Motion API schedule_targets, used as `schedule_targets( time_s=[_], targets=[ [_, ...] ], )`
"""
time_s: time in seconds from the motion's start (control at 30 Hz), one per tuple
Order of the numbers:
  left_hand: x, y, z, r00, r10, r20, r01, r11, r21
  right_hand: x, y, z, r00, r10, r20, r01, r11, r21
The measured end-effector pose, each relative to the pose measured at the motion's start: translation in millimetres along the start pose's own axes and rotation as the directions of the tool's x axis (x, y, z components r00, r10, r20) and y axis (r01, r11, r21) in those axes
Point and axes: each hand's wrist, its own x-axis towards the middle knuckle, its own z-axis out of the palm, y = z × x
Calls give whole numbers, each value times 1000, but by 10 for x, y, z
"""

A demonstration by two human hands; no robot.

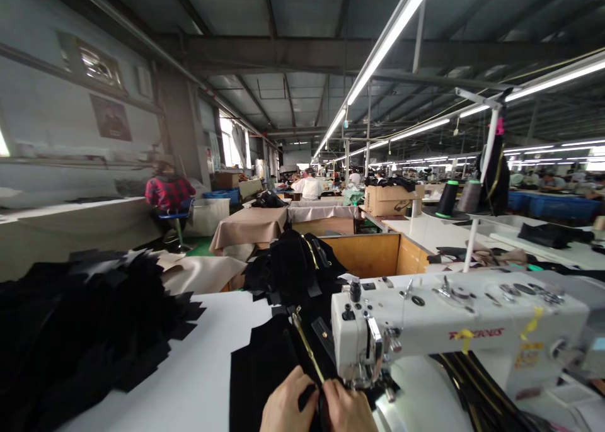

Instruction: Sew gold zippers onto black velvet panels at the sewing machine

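Note:
Black fabric (255, 363) lies on the white table left of the white sewing machine (449, 325). A gold zipper (307, 347) runs over it towards me, down to my fingers. My left hand (289, 402) has thumb and finger pinched on the black fabric beside the zipper. Close against it, my right hand (346, 407) presses its fingers on the near end of the zipper, just below and left of the machine's needle area. The undersides of both hands are hidden.
A large pile of black pieces (85, 331) covers the left of the white table (189, 356). More black pieces (293, 262) are heaped ahead. Black zipper strips (477, 381) lie under the machine's arm. Thread cones (447, 199) stand behind it. A person in a checked shirt (169, 193) sits far left.

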Motion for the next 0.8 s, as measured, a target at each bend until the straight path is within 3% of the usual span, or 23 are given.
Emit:
schedule_targets(
  time_s=[0.2,0.47,0.8],
  targets=[
    [-22,97,-45,998,-16,-54,9,992,-129,57,-49,-155,999,51,-18,-49,997,58],
    [1,218,-121,995,-99,-31,86,954,-286,92,-8,-355,987,144,76,-157,964,215],
    [-12,264,-162,996,-90,-11,81,943,-322,124,-2,-457,972,177,153,-214,937,276]
  ],
)
